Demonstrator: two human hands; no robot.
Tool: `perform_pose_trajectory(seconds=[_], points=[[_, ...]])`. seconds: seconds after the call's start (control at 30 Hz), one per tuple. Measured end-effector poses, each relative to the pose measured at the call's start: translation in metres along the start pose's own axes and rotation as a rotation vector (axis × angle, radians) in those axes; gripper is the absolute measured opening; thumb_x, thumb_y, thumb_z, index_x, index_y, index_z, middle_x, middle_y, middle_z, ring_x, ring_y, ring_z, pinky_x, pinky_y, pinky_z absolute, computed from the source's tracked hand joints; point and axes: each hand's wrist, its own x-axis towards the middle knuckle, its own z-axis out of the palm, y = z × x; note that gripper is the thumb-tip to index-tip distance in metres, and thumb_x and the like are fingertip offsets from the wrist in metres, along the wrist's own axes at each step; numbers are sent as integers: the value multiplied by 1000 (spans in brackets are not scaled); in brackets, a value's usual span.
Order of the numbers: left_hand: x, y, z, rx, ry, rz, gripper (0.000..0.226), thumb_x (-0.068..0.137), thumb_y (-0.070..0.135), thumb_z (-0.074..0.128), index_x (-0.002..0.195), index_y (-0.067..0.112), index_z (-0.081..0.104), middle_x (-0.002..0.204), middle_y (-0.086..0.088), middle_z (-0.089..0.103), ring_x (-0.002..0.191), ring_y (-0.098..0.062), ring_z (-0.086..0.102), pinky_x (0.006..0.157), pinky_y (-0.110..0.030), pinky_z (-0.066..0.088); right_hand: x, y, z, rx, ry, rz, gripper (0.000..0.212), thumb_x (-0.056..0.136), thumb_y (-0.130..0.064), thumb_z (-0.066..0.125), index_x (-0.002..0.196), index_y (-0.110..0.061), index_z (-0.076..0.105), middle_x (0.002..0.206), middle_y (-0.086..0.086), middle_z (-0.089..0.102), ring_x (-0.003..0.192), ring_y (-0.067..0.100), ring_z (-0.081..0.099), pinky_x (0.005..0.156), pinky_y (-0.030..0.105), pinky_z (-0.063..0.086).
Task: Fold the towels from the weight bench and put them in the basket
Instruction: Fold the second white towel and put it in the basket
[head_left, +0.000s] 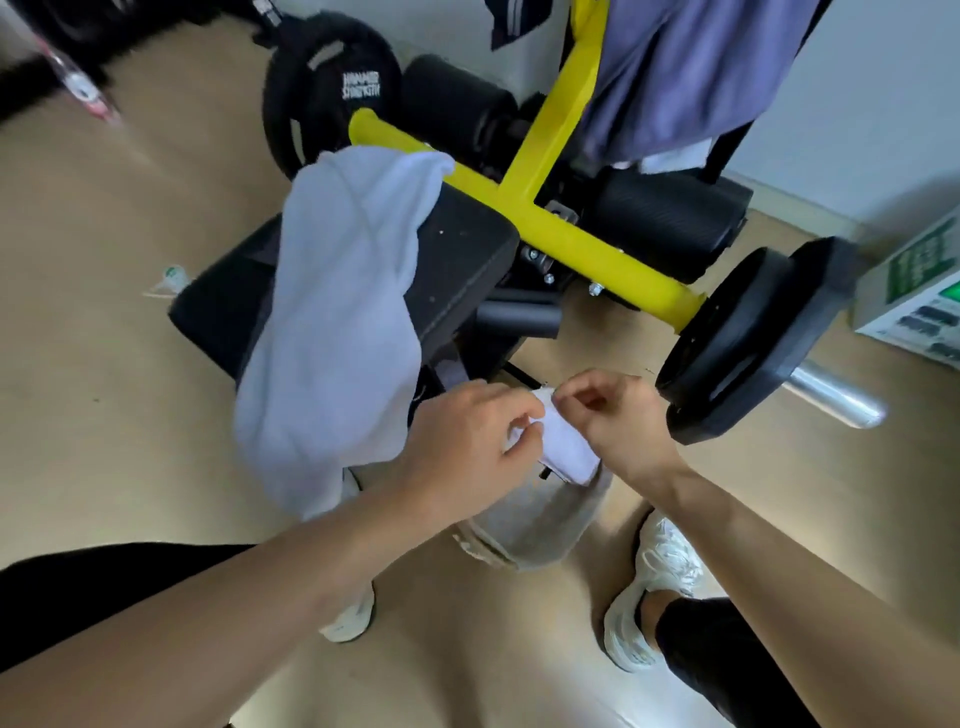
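The left hand (467, 431) and the right hand (608, 415) meet just off the near edge of the desk (467, 260), and both are closed on a small white towel (566, 449). The left hand pinches one side of it with curled fingers and thumb. The right hand nips its top corner between thumb and forefinger. The lower end of this small towel hangs against the rim of a grey fabric basket (530, 519), which stands on the floor between two white shoes; whether the cloth is already inside it I cannot tell.

A large white towel (337, 312) lies unfolded across the black padded desk. It runs from the far corner beside the yellow frame (540, 171) and spills over the near edge, its loose end hanging next to the left forearm.

Behind the far edge leans a black weight plate (332, 93) with white lettering that stands upside down from here and seems to read "HAMMER STRENGTH". A second black plate (748, 338) sits on the end of the yellow frame off the desk's right corner, with a chrome bar end (841, 395) sticking out of it. At the right border of the view stands a white and green box (919, 296) covered in print, too blurred to read. A blue-violet garment (691, 67) hangs over the frame's upright.
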Motion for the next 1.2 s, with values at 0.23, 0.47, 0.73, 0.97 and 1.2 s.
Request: perform_pose_trajectory(seconds=[0.23, 0.47, 0.73, 0.97, 1.2], points=[[-17, -55, -78, 202, 485, -255, 31, 86, 33, 67, 112, 17, 71, 111, -4, 71, 94, -32, 62, 79, -41, 48, -13, -85, 43, 85, -105, -137, 14, 88, -13, 73, 78, -23, 76, 79, -2, 76, 77, 17, 70, 76, 34, 57], [-13, -96, -90, 176, 328, -585, 37, 90, 28, 69, 124, 16, 65, 110, -11, 65, 99, -38, 57, 69, -41, 44, 11, -121, 83, 79, -146, -39, 25, 87, -24, 76, 110, -18, 69, 99, 2, 75, 93, 19, 71, 93, 40, 58], [-8, -86, -89, -388, 354, -410, 26, 98, 6, 61, 119, 13, 75, 90, 11, 66, 86, -12, 62, 75, -5, 43, 16, -145, 102, 282, -320, 6, 29, 89, -20, 76, 115, -9, 69, 95, 17, 68, 85, 19, 64, 84, 38, 55], [-12, -83, -97, -231, 338, -398, 45, 91, 13, 66, 135, 16, 59, 129, -5, 56, 118, -24, 54, 90, -31, 47, 19, -145, 89, 485, -210, 62, 7, 98, -2, 58, 101, 2, 63, 95, 17, 68, 86, 25, 67, 83, 37, 60], [-13, -89, -90, -53, 152, -502, 51, 96, 43, 56, 138, 14, 59, 135, -6, 65, 125, -34, 53, 101, -46, 44, 19, -157, 37, 666, 83, 155, 17, 102, -7, 44, 88, -13, 52, 75, 2, 59, 68, 16, 56, 61, 26, 47]])
